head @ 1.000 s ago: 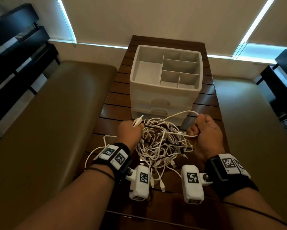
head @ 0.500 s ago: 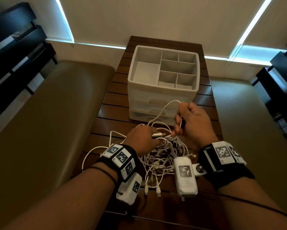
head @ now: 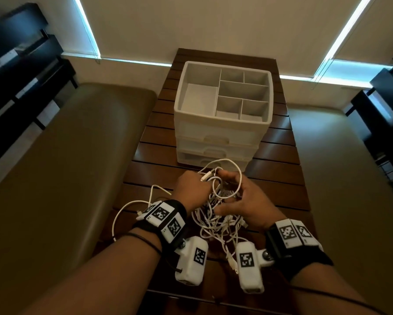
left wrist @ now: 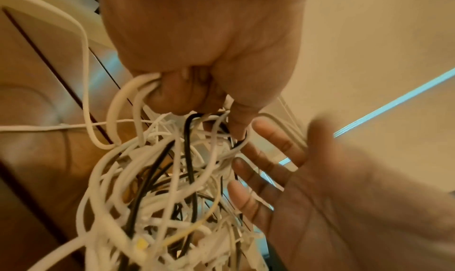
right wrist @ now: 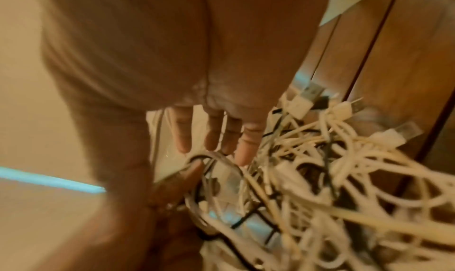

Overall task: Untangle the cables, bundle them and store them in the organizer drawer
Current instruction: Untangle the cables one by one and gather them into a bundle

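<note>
Cables [head: 216, 210] lie in a white tangle on the slatted table [head: 279, 155], just near of the organizer [head: 222, 123]. Left hand [head: 192, 189] grips several strands in curled fingers, while right hand [head: 245, 201] reaches in with straight, spread fingers [right wrist: 242, 150].

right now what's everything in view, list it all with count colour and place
cable tangle: one heap, mostly white with a few black strands, on the table's near end between the hands
organizer: one, white, open compartments on top, drawers shut, middle of the table
table: one, dark brown slats
benches: two, olive, either side of the table
wrist cameras: two, white, under the wrists
left hand: grips several strands
right hand: fingers spread against the tangle
</note>
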